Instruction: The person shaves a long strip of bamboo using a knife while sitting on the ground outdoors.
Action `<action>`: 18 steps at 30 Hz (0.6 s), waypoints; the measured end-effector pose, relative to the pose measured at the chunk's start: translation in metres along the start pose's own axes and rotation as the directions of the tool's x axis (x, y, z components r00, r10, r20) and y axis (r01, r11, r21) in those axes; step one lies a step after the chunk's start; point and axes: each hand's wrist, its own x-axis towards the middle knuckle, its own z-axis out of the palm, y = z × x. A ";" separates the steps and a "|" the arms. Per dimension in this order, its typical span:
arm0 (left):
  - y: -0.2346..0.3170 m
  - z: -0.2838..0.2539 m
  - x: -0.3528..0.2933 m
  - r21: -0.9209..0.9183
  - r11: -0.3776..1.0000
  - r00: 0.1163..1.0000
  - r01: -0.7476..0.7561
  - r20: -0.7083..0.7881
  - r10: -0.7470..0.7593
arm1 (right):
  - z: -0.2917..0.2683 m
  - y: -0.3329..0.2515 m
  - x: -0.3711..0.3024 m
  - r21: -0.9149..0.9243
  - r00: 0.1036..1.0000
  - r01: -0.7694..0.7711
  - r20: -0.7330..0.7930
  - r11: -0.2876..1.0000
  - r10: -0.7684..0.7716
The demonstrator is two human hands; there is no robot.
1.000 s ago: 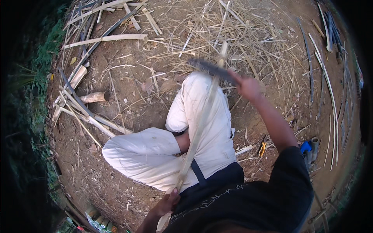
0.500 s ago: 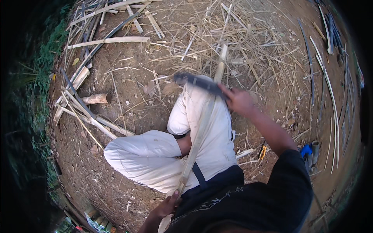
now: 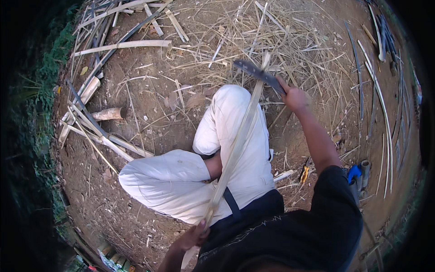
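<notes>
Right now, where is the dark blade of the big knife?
In the head view the knife blade is upper centre, held by the right hand. It lies across the far end of the long bamboo strip, just beyond the raised knee.

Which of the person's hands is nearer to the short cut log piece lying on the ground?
Left. The left hand grips the lower end of the bamboo strip, below and right of the log piece. The right hand holds the knife, farther right.

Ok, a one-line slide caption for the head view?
Seated person's left hand steadies a long bamboo strip across white-trousered knees while right hand sets a dark blade against it.
</notes>
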 end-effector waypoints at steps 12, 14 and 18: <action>0.006 0.000 0.008 -0.017 1.000 1.000 -0.016 -0.012 0.016 | -0.032 -0.066 -0.044 -0.068 0.958 0.288 0.019 0.955 -0.287; 0.004 -0.002 0.008 -0.001 1.000 1.000 -0.011 -0.015 0.011 | -0.028 -0.071 -0.052 -0.014 0.873 0.487 -0.024 0.873 -0.487; -0.006 0.004 0.004 0.046 0.999 0.995 -0.010 -0.100 0.015 | 0.014 -0.019 -0.026 0.067 0.954 0.284 -0.118 0.956 -0.275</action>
